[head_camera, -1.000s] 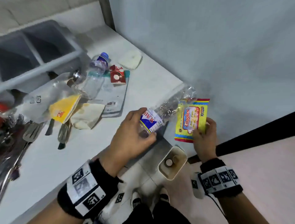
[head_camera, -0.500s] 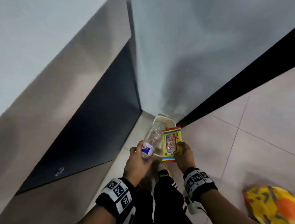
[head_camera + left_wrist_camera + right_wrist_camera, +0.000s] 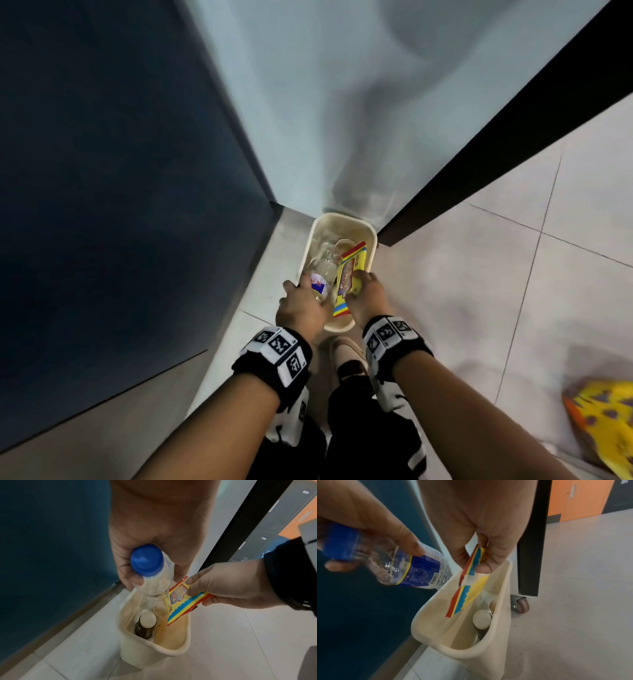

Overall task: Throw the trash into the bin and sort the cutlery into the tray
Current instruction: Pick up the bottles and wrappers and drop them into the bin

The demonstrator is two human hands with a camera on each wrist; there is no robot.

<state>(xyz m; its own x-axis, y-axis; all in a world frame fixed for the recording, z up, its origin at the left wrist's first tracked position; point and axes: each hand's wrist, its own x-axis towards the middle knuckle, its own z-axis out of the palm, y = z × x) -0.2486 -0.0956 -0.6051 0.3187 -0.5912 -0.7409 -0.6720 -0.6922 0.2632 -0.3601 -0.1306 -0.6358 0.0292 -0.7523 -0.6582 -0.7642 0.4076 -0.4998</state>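
- Both forearms reach forward and down from the lower edge of the head view, side by side, each wearing a black wristband with square black-and-white markers.
- The left hand (image 3: 301,306) has its grip curled round a clear bottle (image 3: 150,574): thumb on one side, fingers wrapped on the other, near the capped end.
- The right hand (image 3: 371,294) pinches a yellow packet (image 3: 471,588) by its upper edge, thumb against the fingertips (image 3: 483,568), the rest hanging below.
- The two hands sit just beside each other, knuckles nearly touching in the head view.
- Dark trouser legs and a light shoe (image 3: 346,353) show between the forearms.
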